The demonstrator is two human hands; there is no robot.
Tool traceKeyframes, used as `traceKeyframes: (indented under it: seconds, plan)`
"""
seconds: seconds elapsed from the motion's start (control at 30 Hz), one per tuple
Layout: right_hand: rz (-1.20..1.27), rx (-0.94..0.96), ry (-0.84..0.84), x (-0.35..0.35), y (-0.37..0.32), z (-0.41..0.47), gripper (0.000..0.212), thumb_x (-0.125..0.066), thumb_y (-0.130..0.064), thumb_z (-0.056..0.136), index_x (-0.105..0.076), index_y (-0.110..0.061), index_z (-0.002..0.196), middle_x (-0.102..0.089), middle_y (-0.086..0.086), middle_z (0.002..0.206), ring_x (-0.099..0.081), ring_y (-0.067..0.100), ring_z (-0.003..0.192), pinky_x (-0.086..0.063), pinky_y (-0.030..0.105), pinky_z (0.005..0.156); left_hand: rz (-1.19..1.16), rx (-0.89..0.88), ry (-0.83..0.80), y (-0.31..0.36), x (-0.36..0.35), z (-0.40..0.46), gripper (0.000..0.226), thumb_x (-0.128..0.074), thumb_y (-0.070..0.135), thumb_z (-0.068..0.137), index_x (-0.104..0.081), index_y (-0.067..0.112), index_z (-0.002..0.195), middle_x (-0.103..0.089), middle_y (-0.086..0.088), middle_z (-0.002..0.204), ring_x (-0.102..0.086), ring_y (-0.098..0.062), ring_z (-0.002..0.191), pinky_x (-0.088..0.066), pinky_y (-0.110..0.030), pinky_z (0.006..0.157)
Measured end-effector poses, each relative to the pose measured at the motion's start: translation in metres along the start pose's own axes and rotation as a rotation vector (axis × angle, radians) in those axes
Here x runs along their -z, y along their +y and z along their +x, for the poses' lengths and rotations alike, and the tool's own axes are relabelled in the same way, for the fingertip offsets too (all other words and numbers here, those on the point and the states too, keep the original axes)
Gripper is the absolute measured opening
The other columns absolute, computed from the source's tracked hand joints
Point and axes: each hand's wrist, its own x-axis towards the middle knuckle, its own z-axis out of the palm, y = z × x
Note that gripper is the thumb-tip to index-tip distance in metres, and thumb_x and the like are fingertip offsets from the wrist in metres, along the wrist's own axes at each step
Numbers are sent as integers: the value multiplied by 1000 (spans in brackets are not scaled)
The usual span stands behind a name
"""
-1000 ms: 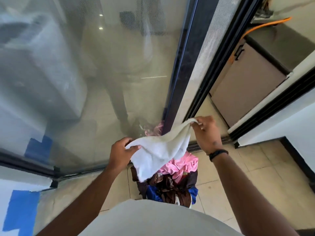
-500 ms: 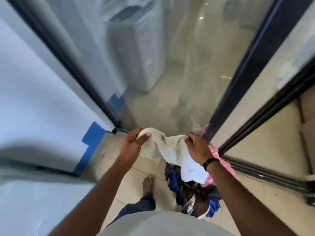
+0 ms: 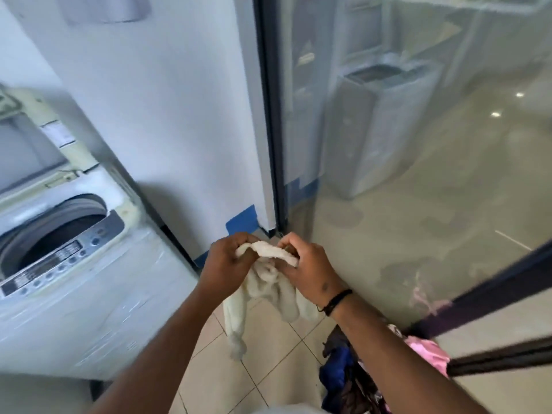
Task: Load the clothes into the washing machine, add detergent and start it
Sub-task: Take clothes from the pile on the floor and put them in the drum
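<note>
Both hands have drawn closer together since half a second ago, bunching the cloth (image 3: 270, 282), and the washer (image 3: 68, 264) has come into view on the left. Left hand (image 3: 228, 258) and right hand (image 3: 304, 267) each pinch the fluffy cream cloth's top edge, its limp folds hanging over the tiled floor (image 3: 268, 369). Film-wrapped and boxy, the washer is cut off at left, its round drum open; the clothes pile (image 3: 358, 375) lies blurred behind the right forearm.
</note>
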Motion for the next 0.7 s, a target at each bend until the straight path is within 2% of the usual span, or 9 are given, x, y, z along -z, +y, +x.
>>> traceKeyframes:
  seconds: [0.07,0.17,0.27,0.37,0.47,0.53,0.6,0.67,0.7]
  plan:
    - [-55,0,20,-24,1,4,19,-74,-34,85,-59,-23,90,-63,-14,80,-58,4,72,-52,32,63,-10,-17,78,-5,26,-12,28,-65,-2,85,-73,24,85,-73,17,81,-68,-3,77,-46,-9,66]
    - [-171,-55,-9,-60,1,6,18,-74,-39,81,-59,-29,86,-64,-14,81,-59,7,72,-51,30,63,-54,-33,182,-16,68,-28,22,-61,2,85,-74,21,86,-74,11,83,-69,-6,79,-48,-12,68]
    - [-349,-149,-123,-99,6,3,31,-67,-52,76,-62,-24,89,-66,-9,74,-61,14,69,-52,35,68,-96,-5,322,-39,119,-37,22,-57,7,82,-74,19,89,-75,8,84,-69,-8,79,-50,-17,69]
    - [-385,-254,-248,-130,5,-1,36,-74,-58,74,-54,-28,72,-57,-12,62,-53,10,61,-46,31,62,-103,56,426,-67,166,-43,23,-58,5,85,-74,21,90,-74,11,84,-68,-5,79,-50,-18,68]
    - [-114,-405,-240,-158,-19,3,64,-75,-77,61,-48,-18,63,-46,-10,58,-38,10,53,-31,27,51,-71,113,492,-99,205,-51,26,-61,-2,88,-73,22,88,-72,15,79,-64,1,72,-44,-12,63]
    - [21,-458,-235,-177,-38,12,74,-67,-89,54,-43,-19,62,-39,-6,59,-34,11,55,-25,26,51,-59,195,511,-122,222,-55,20,-64,4,90,-72,22,88,-72,8,80,-64,-6,73,-45,-21,66]
    - [171,-482,-267,-200,-59,24,74,-58,-92,61,-46,-19,69,-38,-2,64,-36,12,59,-27,26,55,-74,311,515,-146,237,-60,14,-67,11,90,-70,23,97,-69,11,86,-63,-12,79,-43,-28,71]
    - [342,-558,-263,-219,-81,36,57,-65,-74,76,-54,-19,81,-48,5,74,-45,16,67,-36,29,63,-88,409,521,-165,248,-68,21,-73,20,88,-68,24,108,-64,12,94,-60,-15,86,-41,-30,74]
    - [404,-589,-250,-229,-93,42,40,-70,-55,83,-56,-17,83,-54,7,78,-50,18,69,-41,29,64,-94,442,529,-174,254,-74,23,-75,22,86,-68,24,108,-64,10,97,-59,-16,88,-41,-30,74]
